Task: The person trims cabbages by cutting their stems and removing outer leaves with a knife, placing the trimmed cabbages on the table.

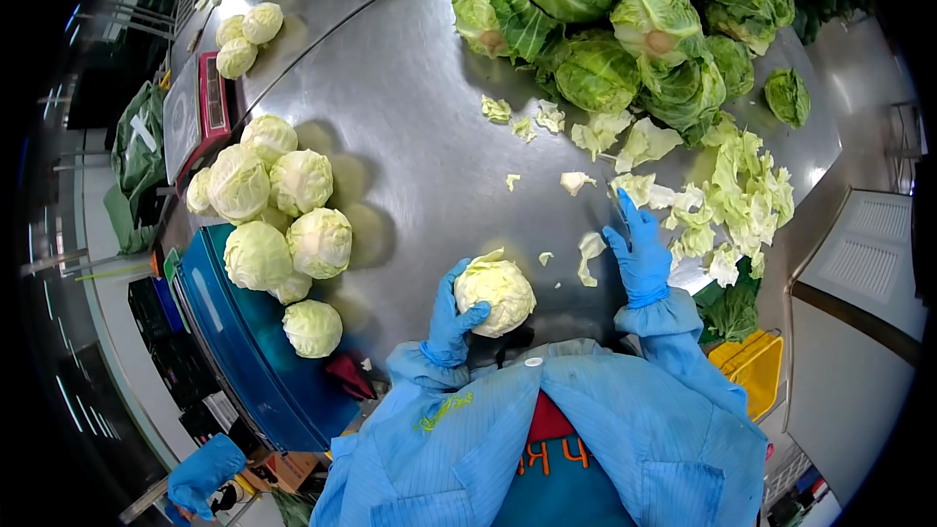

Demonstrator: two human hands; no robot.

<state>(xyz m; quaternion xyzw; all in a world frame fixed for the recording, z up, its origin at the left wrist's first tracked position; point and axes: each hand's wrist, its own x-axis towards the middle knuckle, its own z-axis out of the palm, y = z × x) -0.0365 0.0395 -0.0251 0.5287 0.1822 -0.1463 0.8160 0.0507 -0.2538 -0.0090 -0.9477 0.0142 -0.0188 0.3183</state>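
My left hand (451, 318), in a blue glove, grips a pale trimmed cabbage head (496, 295) resting on the steel table (410, 137) close to my body. My right hand (641, 254), also gloved blue, is closed around a knife (621, 209) whose blade points away from me, near a strip of loose cabbage leaves (742, 205). The two hands are apart, with a torn leaf piece (590, 254) lying between them.
A pile of green untrimmed cabbages (634, 29) fills the far side. Trimmed pale cabbages (278, 215) are heaped at the left, some on a blue crate (234, 351). A red scale (195, 107) stands far left. A yellow bin (752, 366) sits at right. Another person's blue-gloved hand (203, 473) shows at bottom left.
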